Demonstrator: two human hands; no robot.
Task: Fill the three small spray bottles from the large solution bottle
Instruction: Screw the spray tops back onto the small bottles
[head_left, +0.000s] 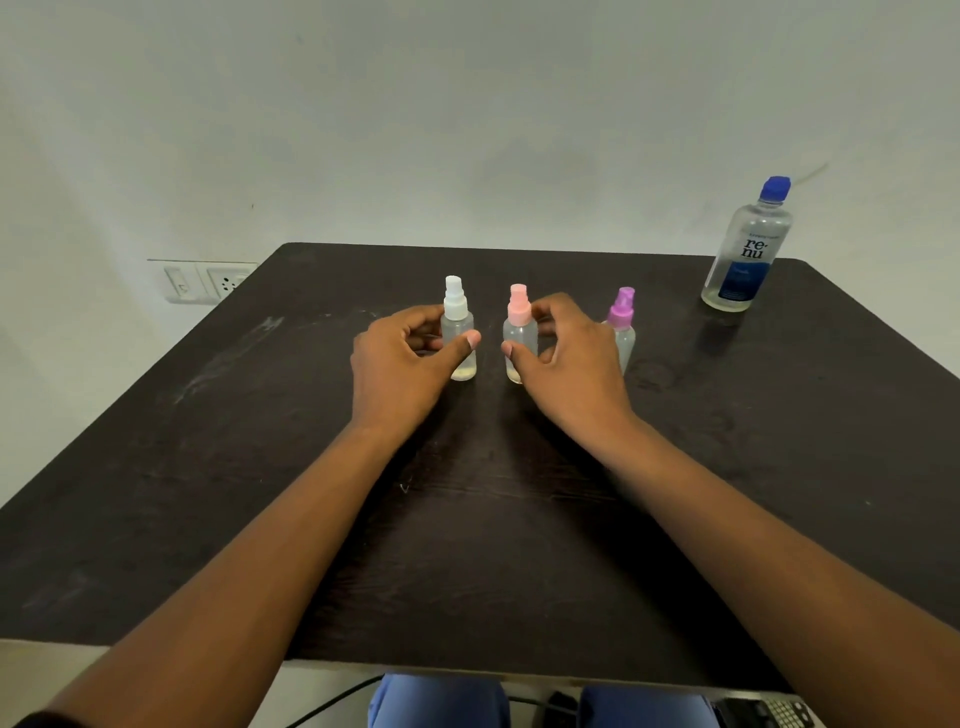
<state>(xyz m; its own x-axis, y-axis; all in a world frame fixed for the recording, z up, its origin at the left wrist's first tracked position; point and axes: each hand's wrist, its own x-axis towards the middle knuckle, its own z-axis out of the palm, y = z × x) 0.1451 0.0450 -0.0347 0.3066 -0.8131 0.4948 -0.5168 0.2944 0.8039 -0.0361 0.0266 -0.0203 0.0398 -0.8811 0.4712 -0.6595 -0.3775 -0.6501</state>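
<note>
**Both hands on two spray bottles**

Left hand (402, 364) curls round the white-capped spray bottle (457, 332); right hand (569, 358) grips the pink-capped spray bottle (518, 332). Purple-capped spray bottle (622, 325) stands just beside, solution bottle (746, 249) upright at the table's (779, 467) far right.

Dark brown wooden table (779, 467), scuffed with pale smears at left, fills the lower frame. Plain off-white wall (415, 130) behind, evenly lit. White switch-and-socket plate (205, 282) on wall, left-centre, beside table's far corner.

Dark table (519, 571) with three spray bottles (519, 343), one large solution bottle (748, 249).
</note>
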